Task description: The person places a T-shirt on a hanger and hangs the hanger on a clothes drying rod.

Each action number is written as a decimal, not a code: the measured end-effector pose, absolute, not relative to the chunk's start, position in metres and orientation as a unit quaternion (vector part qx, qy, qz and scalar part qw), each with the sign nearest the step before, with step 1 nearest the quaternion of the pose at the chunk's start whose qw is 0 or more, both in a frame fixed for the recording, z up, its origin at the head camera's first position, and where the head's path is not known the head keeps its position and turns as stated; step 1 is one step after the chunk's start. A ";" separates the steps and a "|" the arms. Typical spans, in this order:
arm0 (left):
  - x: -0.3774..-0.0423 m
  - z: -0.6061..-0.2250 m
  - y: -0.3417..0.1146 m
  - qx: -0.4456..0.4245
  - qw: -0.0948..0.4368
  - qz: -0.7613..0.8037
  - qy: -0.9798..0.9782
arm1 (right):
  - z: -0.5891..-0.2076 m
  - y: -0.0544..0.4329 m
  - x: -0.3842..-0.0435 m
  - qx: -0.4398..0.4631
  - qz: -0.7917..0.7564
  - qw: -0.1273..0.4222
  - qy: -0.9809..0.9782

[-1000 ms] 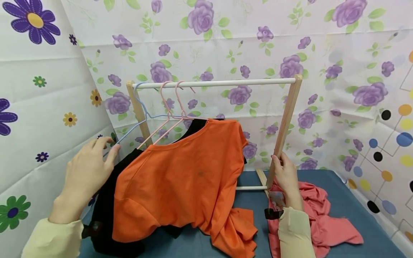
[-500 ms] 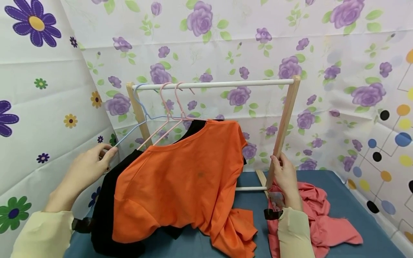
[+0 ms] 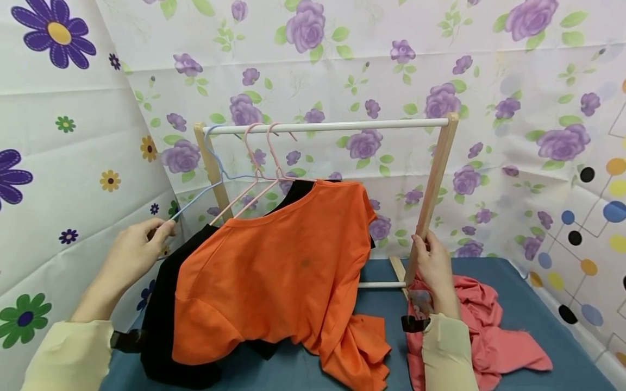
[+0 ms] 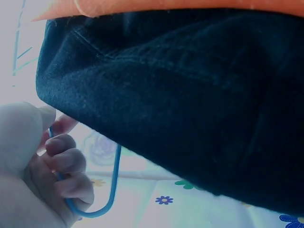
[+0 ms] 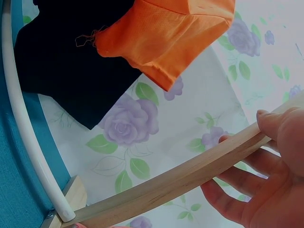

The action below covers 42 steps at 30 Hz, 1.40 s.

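Note:
At the left, my left hand [image 3: 135,247] grips the end of a blue clothes hanger [image 3: 198,196], whose hook hangs on the rack's white rod [image 3: 342,126]. In the left wrist view the fingers [image 4: 71,161] curl round the blue hanger [image 4: 114,180], beside black cloth. Two pink hangers [image 3: 248,200] hang on the same rod, carrying an orange shirt [image 3: 274,277] in front of a black garment [image 3: 161,326]. My right hand [image 3: 434,266] holds the right wooden post [image 3: 432,179] low down. Its thumb and fingers lie round the post [image 5: 180,175] in the right wrist view.
A crumpled pink garment [image 3: 508,347] lies on the blue table surface [image 3: 494,266], right of the rack. The rack's lower white rod [image 3: 381,285] shows behind the orange shirt. Flower-patterned sheets [image 3: 313,81] stand around the table.
My left hand has gone from loosely extended fingers at the blue hanger's end to fingers curled round it, the wrist shifting slightly left. My right hand stays on the post.

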<state>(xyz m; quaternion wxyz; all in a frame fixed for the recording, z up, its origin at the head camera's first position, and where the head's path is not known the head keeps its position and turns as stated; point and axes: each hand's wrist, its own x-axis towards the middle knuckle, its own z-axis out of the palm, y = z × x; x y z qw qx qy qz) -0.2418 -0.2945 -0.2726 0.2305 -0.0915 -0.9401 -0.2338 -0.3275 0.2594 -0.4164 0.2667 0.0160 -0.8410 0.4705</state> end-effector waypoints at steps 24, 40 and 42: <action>-0.213 -0.271 -0.298 -0.039 0.336 -0.302 -0.891 | -0.416 0.258 -0.326 0.008 0.469 0.260 -0.844; -0.178 -0.303 -0.287 0.103 0.422 -0.366 -0.823 | -0.415 0.261 -0.328 0.011 0.472 0.262 -0.842; -0.173 -0.312 -0.286 0.135 0.426 -0.381 -0.809 | -0.416 0.260 -0.327 0.015 0.472 0.261 -0.842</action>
